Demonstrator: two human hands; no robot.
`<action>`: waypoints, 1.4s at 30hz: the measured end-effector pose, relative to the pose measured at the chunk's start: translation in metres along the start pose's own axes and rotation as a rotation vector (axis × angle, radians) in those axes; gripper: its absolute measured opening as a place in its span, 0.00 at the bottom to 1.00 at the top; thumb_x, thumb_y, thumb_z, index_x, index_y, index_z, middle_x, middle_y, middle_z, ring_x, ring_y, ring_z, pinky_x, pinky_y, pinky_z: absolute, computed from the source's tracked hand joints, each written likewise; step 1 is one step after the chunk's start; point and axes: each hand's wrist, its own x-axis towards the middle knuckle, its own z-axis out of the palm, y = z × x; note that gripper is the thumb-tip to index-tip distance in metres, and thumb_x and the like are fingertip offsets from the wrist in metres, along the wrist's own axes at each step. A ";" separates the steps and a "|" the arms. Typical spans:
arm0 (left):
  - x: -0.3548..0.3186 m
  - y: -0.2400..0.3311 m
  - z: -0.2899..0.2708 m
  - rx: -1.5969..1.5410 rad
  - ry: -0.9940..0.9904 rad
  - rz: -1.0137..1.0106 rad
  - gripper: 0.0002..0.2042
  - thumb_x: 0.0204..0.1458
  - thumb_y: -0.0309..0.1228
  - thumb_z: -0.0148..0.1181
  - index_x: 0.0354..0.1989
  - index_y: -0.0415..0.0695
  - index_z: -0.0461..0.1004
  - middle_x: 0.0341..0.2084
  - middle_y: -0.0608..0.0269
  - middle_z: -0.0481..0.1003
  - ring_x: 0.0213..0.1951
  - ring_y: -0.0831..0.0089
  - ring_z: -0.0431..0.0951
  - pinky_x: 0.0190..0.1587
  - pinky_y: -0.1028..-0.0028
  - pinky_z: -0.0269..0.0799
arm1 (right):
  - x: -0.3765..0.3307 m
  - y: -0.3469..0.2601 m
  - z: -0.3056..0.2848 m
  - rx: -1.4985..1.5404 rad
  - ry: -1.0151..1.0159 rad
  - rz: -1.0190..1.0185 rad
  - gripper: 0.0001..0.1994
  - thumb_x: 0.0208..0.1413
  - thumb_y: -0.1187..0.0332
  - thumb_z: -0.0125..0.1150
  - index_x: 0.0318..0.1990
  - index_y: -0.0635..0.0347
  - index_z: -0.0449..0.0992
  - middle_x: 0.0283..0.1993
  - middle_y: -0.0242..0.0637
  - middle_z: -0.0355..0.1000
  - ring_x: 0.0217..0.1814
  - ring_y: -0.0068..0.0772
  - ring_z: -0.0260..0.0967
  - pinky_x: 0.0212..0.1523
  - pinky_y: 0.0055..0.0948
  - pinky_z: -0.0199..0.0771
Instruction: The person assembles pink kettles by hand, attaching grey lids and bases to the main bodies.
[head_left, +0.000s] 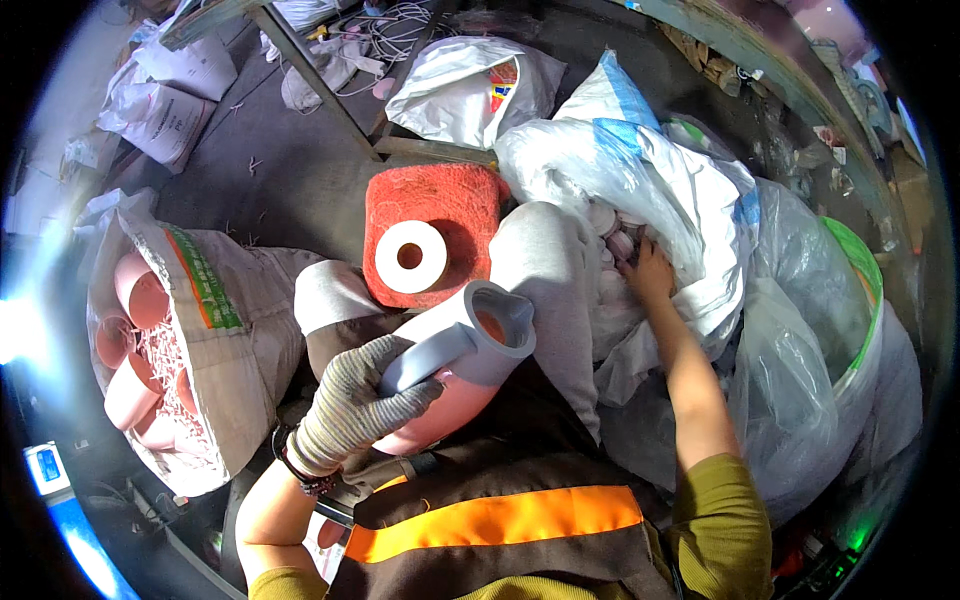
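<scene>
My left hand (362,405), in a striped knit glove, is closed round the handle of a plastic pitcher (450,400). The pitcher is grey-blue at the spout end and pink at its lower end, and it is tilted over my lap with its mouth up. My bare right hand (652,272) reaches into an open white sack (700,240) on the right. Its fingers look spread over pale pinkish round pieces (618,240), perhaps lids. Folds of the sack hide part of them.
A red fuzzy block (435,190) carries a white ring-shaped roll (432,240) before my knees. At left, a woven sack (250,310) holds pink cups (133,390) and scraps. Clear plastic bags (790,390) bulge at right. A metal frame leg (318,85) stands ahead.
</scene>
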 end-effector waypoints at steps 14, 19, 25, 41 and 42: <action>-0.010 0.004 -0.019 -0.080 0.090 0.075 0.14 0.50 0.29 0.67 0.43 0.38 0.76 0.35 0.68 0.76 0.37 0.81 0.73 0.43 0.77 0.70 | 0.002 0.013 -0.039 0.752 -0.060 0.118 0.25 0.55 0.51 0.62 0.46 0.69 0.73 0.45 0.48 0.75 0.47 0.41 0.73 0.46 0.34 0.70; -0.006 0.003 -0.009 0.035 -0.037 0.054 0.14 0.47 0.30 0.68 0.41 0.40 0.76 0.30 0.71 0.75 0.34 0.84 0.71 0.39 0.79 0.69 | -0.032 -0.079 -0.227 1.549 -0.783 -0.141 0.19 0.53 0.58 0.67 0.45 0.64 0.78 0.44 0.38 0.76 0.39 0.22 0.73 0.32 0.19 0.72; -0.024 -0.014 0.004 0.246 0.011 0.258 0.17 0.50 0.36 0.65 0.45 0.40 0.76 0.26 0.55 0.77 0.30 0.69 0.80 0.37 0.71 0.74 | -0.074 -0.182 -0.258 1.114 -0.755 -0.564 0.25 0.61 0.60 0.58 0.62 0.65 0.66 0.55 0.41 0.71 0.58 0.28 0.67 0.60 0.28 0.64; 0.004 -0.052 -0.052 0.051 -0.105 0.403 0.15 0.45 0.28 0.67 0.42 0.39 0.77 0.35 0.62 0.79 0.41 0.75 0.77 0.48 0.74 0.72 | -0.145 -0.233 -0.233 0.760 0.170 -1.589 0.18 0.54 0.45 0.58 0.52 0.28 0.74 0.60 0.39 0.65 0.60 0.42 0.64 0.65 0.45 0.54; -0.004 -0.050 -0.046 0.176 0.066 0.353 0.14 0.45 0.29 0.67 0.41 0.39 0.77 0.33 0.60 0.79 0.39 0.72 0.78 0.47 0.72 0.72 | -0.138 -0.230 -0.230 0.770 0.141 -1.504 0.20 0.55 0.47 0.58 0.54 0.35 0.74 0.60 0.41 0.65 0.61 0.45 0.64 0.64 0.46 0.56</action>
